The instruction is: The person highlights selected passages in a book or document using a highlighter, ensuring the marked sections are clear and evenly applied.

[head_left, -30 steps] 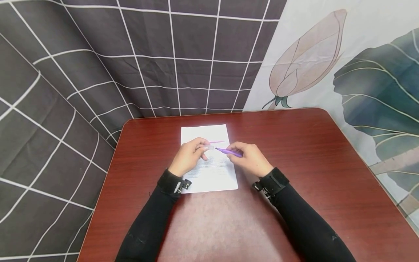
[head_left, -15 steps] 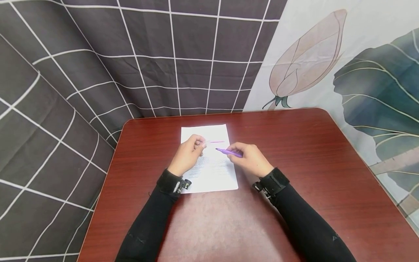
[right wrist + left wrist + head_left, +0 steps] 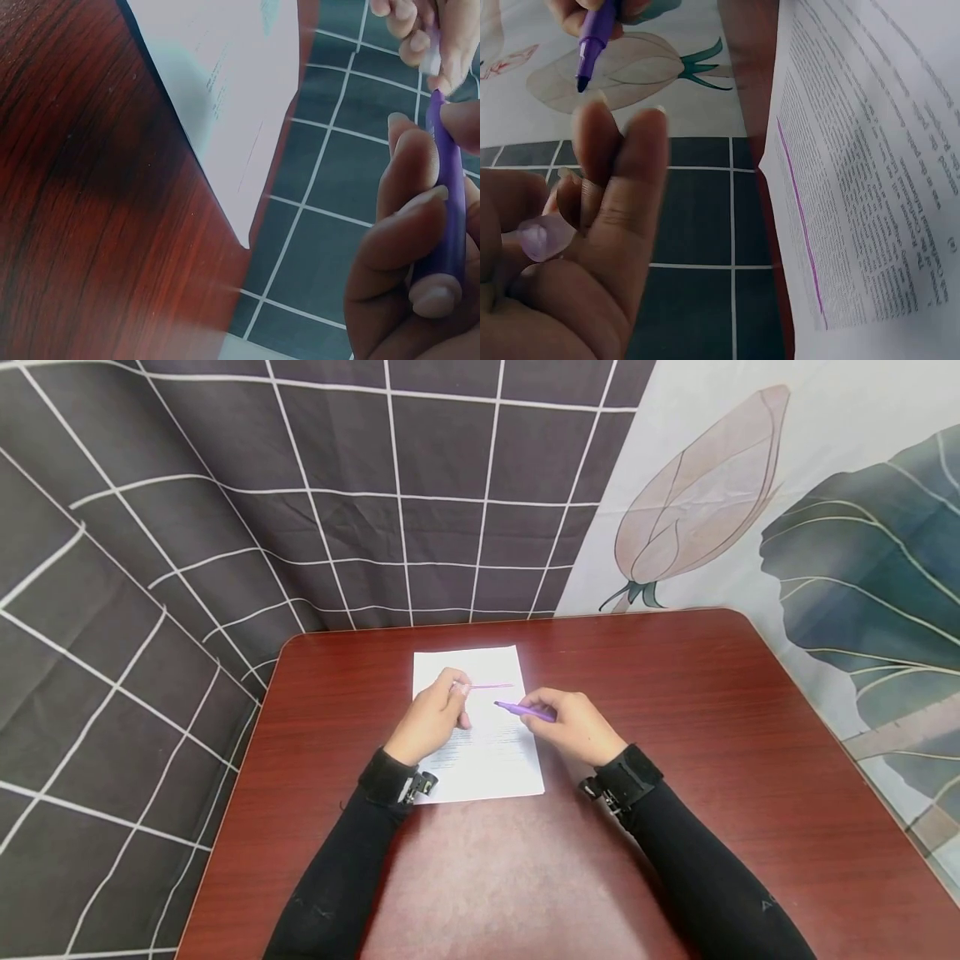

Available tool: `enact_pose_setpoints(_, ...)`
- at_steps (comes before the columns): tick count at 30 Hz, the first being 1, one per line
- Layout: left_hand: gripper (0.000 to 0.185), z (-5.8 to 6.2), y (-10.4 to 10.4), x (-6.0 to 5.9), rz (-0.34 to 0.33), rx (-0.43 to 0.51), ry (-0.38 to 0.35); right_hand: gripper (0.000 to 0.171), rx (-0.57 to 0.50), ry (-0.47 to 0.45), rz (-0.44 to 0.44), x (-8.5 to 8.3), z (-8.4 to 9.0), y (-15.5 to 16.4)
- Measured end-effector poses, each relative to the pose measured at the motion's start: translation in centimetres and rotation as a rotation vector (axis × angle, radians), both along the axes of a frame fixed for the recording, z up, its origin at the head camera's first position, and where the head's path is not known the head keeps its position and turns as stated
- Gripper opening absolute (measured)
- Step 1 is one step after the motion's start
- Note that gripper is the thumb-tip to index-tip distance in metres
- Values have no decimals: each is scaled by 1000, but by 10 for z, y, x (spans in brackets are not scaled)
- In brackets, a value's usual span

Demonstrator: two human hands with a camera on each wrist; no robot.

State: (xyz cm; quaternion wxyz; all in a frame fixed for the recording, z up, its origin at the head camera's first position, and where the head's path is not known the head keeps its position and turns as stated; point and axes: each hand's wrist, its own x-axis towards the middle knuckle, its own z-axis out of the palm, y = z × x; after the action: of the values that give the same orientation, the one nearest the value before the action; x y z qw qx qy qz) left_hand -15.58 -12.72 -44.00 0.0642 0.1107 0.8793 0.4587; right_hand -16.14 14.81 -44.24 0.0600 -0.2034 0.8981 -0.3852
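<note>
In the head view my right hand (image 3: 576, 723) holds a purple highlighter (image 3: 527, 710), its bare dark tip pointing left over the paper. The right wrist view shows fingers curled round the highlighter's barrel (image 3: 448, 176). My left hand (image 3: 430, 714) is over the left part of the paper, with a small translucent pale purple cap (image 3: 546, 237) held low among its curled fingers. Two of its fingers extend upward in the left wrist view. Cap and tip are apart. Beneath both hands lies a printed sheet of paper (image 3: 487, 772), with a purple line (image 3: 799, 211) drawn along its text.
A reddish-brown wooden table (image 3: 652, 677) carries the sheet. Behind it and along the left hang dark cloths with a white grid (image 3: 442, 452). At the right is a white cloth printed with a pink bud (image 3: 693, 502) and large leaves.
My left hand has drawn slightly left, away from the highlighter's tip, and the cap has slipped from plain sight into its fingers in the head view. The right hand stays nearly still.
</note>
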Motion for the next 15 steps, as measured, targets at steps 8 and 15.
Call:
enact_pose_setpoints(8, 19, -3, -2, -3, 77, 141, -58, 19, -17, 17, 21, 1, 2, -1)
enact_pose_setpoints(15, 23, -3, -4, -6, 172, 220, 0, 19, -19, 14, 26, 1, 2, -2)
